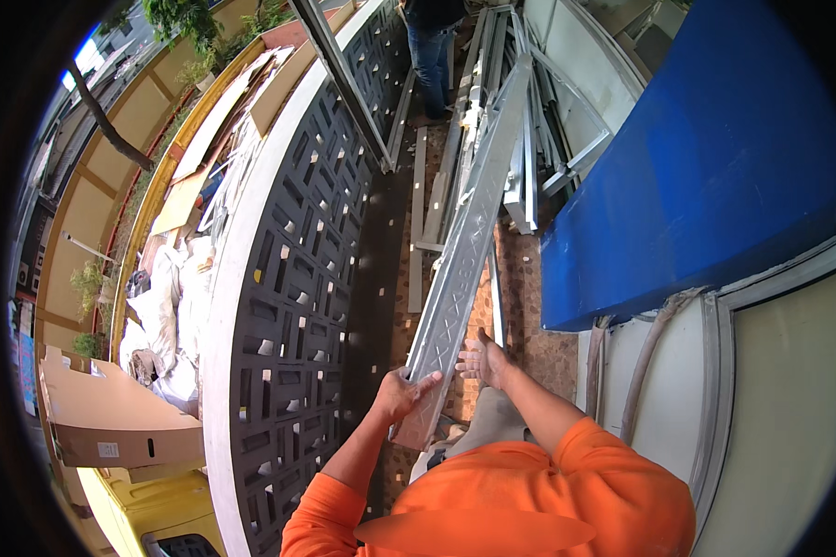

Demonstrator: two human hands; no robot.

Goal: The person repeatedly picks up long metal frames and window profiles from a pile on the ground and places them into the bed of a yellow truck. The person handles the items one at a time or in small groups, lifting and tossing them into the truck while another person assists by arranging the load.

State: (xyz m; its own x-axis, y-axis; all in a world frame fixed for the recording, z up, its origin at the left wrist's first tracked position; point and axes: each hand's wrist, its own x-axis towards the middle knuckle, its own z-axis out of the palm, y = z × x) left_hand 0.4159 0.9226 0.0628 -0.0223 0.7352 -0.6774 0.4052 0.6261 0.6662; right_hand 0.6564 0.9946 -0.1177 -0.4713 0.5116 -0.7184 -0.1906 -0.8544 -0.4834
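Note:
A long silver metal panel (pixel 464 241) with a row of pressed X marks slants away from me, its near end low by my waist and its far end over a pile of metal lengths. My left hand (pixel 404 392) grips its left edge near the close end, thumb laid across the face. Just beside the opposite edge is my right hand (pixel 485 360), palm turned up and fingers spread, holding nothing. Whether its fingertips touch the panel I cannot tell.
Metal profiles and frames (pixel 539 121) lie heaped ahead on the tiled floor. A person in jeans (pixel 430 65) stands beyond. A pierced block wall (pixel 297 251) runs along the left, with a loaded yellow truck (pixel 163 506) outside. A blue panel (pixel 687 186) borders the right.

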